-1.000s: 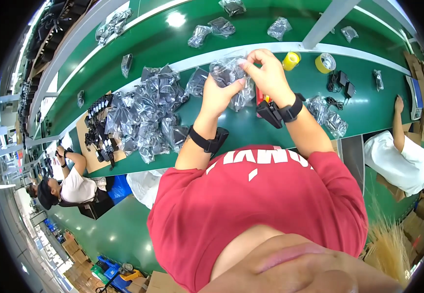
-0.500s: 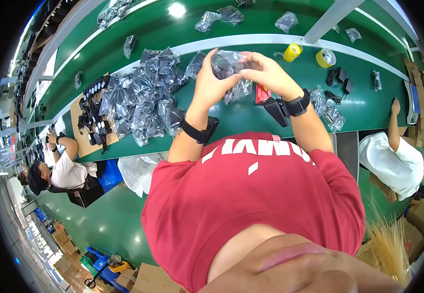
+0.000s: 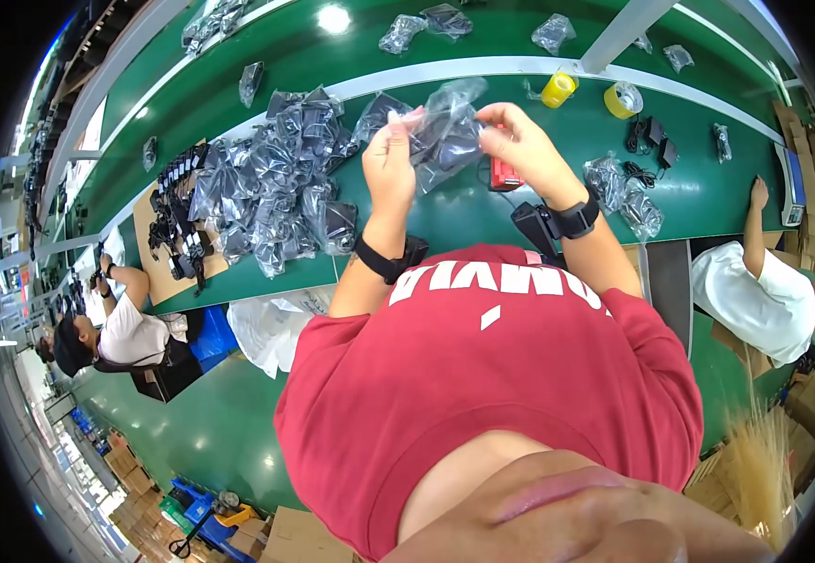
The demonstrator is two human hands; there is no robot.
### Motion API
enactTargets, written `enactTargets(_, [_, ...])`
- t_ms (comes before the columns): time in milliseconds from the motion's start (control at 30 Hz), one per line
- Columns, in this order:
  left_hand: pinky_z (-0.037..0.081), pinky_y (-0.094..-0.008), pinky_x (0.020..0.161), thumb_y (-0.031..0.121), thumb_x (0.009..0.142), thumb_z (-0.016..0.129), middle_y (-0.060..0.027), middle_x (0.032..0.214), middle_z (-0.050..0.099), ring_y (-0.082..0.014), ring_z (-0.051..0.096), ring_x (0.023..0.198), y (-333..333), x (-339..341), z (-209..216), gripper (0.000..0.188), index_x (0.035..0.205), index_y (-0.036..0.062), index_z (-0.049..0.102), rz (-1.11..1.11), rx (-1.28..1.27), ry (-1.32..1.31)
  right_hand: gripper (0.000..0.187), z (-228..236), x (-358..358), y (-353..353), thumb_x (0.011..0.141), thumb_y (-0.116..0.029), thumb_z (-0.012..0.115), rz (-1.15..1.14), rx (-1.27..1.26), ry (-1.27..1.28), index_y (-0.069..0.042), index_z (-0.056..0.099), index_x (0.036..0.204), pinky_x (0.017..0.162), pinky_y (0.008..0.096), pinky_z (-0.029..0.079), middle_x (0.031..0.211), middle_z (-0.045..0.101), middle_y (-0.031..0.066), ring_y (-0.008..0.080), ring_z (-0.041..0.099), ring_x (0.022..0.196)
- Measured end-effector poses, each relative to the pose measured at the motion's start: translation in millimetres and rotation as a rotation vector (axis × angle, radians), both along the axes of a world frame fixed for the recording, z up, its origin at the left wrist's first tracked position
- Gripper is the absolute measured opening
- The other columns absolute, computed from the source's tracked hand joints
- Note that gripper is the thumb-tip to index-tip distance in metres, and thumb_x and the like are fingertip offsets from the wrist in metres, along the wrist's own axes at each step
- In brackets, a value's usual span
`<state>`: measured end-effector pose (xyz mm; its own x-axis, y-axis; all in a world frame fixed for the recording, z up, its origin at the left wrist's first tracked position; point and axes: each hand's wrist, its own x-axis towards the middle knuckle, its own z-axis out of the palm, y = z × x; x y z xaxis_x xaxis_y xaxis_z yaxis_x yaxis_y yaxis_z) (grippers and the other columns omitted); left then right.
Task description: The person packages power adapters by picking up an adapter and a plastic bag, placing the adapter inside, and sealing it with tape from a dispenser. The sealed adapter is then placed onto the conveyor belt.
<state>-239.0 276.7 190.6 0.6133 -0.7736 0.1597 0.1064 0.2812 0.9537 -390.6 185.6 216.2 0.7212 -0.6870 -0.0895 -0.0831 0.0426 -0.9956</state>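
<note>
A clear plastic bag [image 3: 449, 131] with a black power adapter inside is held up over the green bench. My left hand [image 3: 388, 161] pinches the bag's left edge between thumb and fingers. At the bag's right edge my right hand [image 3: 525, 150] has thumb and fingers drawn together on the plastic. Just below the right fingers lies a red object [image 3: 504, 175], partly hidden by that hand. To the left of my left hand spreads a large heap of bagged black adapters [image 3: 276, 178]. Each of my wrists wears a black strap with a device.
Black adapters with cables [image 3: 180, 211] lie on cardboard at far left. A yellow tape roll [image 3: 558, 90], a second tape roll [image 3: 623, 99], loose adapters [image 3: 653, 141] and bagged cables [image 3: 625, 197] are on the right. A pale rail [image 3: 482, 68] runs behind. Co-workers sit at both sides.
Both hands have moved apart, from cupping the bag to gripping its opposite edges. The bag now hangs more spread out between them.
</note>
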Motion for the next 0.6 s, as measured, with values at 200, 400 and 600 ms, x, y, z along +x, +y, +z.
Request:
enactTargets(200, [0.046, -0.0245, 0.069, 0.027, 0.089, 0.044, -0.0116, 0.079, 0.062, -0.0145, 0.06, 0.075, 8, -2, 27, 0.033, 0.083, -0.0025, 0.057, -0.122, -0.011, 0.02, 0.063, -7, 5, -1, 0.067, -0.018, 0.071, 0.12, -0.232, -0.163, 0.0, 0.04, 0.12, 0.087, 0.0304, 0.039, 0.117, 0.047, 0.0117, 0.0169, 0.047, 0.104])
enactTargets(400, [0.038, -0.018, 0.051, 0.027, 0.088, 0.047, -0.0033, 0.066, 0.058, -0.0043, 0.048, 0.055, 1, -10, 37, 0.03, 0.083, -0.0006, 0.058, 0.053, 0.028, -0.008, 0.023, -13, 17, 22, 0.072, -0.009, 0.065, 0.01, -0.195, -0.208, -0.001, 0.059, 0.093, 0.075, 0.0261, 0.044, 0.094, 0.059, 0.0068, 0.0136, 0.055, 0.085])
enactTargets(600, [0.039, -0.0223, 0.048, 0.021, 0.088, 0.049, -0.0027, 0.06, 0.056, -0.0059, 0.05, 0.053, -10, -20, 29, 0.025, 0.084, -0.0019, 0.059, 0.243, -0.055, -0.231, 0.013, -19, 22, 28, 0.072, -0.009, 0.065, -0.203, -0.735, -0.157, 0.0, 0.062, 0.08, 0.062, 0.0261, 0.045, 0.078, 0.061, 0.0091, 0.0178, 0.057, 0.068])
